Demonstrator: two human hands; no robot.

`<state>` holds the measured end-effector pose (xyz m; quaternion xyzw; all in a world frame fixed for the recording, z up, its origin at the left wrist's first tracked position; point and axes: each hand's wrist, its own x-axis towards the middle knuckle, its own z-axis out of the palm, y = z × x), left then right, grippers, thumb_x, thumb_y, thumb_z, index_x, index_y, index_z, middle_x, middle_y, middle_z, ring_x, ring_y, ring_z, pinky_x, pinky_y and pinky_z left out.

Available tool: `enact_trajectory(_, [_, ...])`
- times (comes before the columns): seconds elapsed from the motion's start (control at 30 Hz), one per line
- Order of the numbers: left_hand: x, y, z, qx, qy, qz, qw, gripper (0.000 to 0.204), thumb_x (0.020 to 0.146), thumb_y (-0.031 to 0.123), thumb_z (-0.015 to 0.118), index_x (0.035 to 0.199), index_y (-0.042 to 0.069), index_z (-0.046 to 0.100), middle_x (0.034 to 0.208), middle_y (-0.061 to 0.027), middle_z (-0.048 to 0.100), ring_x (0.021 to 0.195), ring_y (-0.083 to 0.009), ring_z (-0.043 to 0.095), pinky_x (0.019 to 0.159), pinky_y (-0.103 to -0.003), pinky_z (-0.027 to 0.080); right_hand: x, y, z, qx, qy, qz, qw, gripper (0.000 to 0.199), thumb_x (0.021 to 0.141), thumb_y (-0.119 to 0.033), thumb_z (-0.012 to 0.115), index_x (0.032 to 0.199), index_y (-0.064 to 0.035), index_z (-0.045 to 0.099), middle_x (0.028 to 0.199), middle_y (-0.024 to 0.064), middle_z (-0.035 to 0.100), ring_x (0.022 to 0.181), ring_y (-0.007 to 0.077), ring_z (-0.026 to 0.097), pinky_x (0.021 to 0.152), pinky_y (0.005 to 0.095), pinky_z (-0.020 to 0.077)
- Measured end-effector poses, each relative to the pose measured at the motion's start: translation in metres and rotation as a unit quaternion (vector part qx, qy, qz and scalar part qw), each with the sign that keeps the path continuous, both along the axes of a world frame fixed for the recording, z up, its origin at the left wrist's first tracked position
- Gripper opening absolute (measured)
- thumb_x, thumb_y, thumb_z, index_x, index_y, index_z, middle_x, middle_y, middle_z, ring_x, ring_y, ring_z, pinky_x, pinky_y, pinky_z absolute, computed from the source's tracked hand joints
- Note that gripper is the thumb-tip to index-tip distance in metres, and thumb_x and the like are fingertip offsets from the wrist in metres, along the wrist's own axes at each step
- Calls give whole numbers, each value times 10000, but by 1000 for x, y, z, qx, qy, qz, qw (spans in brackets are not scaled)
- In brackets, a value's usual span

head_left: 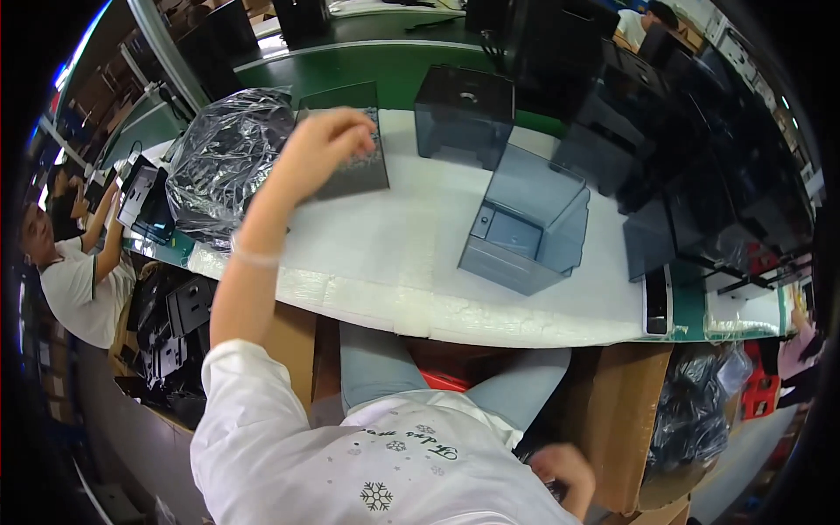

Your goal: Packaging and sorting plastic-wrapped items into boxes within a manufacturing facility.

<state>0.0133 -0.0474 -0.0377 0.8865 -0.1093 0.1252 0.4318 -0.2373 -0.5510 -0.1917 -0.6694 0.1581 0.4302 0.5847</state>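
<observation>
My left hand [325,150] is raised over the left part of the table, fingers loosely bent and apart with nothing visible in them. Right behind it stands a dark see-through plastic panel or box [372,166], partly covered by the hand. My right hand [567,468] is low beside my right hip, near a cardboard box; its fingers are blurred and partly hidden. In front of me, right of the middle, a smoky clear plastic bin [516,262] lies with its open side showing. Behind it stands a similar dark bin [464,118] with a small hole in its top.
A heap of crumpled clear plastic bags [229,162] lies left on the white-padded table [394,254]. Stacked dark bins [700,166] rise at the right. Open cardboard boxes [626,420] stand below the edge on both sides. Another person [83,284] works at the left.
</observation>
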Motion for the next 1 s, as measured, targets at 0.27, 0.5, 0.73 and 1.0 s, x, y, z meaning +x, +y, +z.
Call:
enact_trajectory(0.27, [128,41,-35,312,232,13,921,96,687,67,625,762,37,675,643,-83,626,596,-162,585,554,-301,466,145,92,70,-57,-567,-112,814,827,673,51,639,1375,-109,232,1364,125,320,1144,256,433,931,331,383])
enact_trajectory(0.5, [130,35,-31,347,165,3,923,76,634,33,621,703,37,653,569,-94,593,508,-195,567,483,-328,452,200,113,47,-29,-610,-160,775,785,595,-1,744,1270,-111,358,1407,115,270,1221,295,371,984,385,344])
enact_trajectory(0.73, [-22,-56,22,-113,-51,-67,990,83,787,25,617,859,-11,637,769,-27,638,680,-81,580,635,-220,475,193,115,134,-126,-774,-3,621,502,675,-4,700,1135,-49,501,1240,154,432,1070,246,469,857,329,430])
enact_trajectory(1.0, [-117,-142,3,-339,-119,-138,923,199,745,-38,654,910,2,551,843,-69,624,738,-149,633,674,-255,506,172,196,135,104,-793,-23,600,190,704,-3,645,892,10,620,863,145,598,769,231,579,686,314,478])
